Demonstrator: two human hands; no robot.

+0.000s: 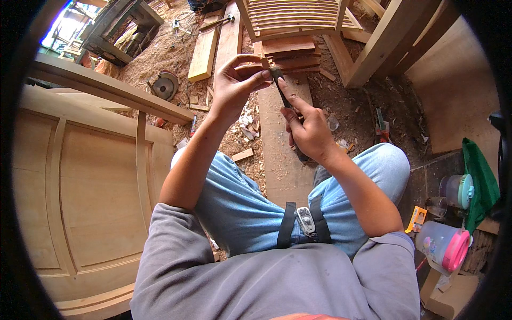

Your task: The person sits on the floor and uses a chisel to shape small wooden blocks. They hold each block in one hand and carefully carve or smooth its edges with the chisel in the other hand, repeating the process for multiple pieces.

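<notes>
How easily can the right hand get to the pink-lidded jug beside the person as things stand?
Probably yes, after letting go. The right hand holds a dark tool with the left hand; the jug lies low at the right, with nothing between.

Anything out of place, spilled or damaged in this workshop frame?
Nothing looks damaged. Sawdust and wood scraps litter the floor, and a circular saw lies in the shavings. The left hand and right hand hold a thin dark tool between them above a plank.
</notes>
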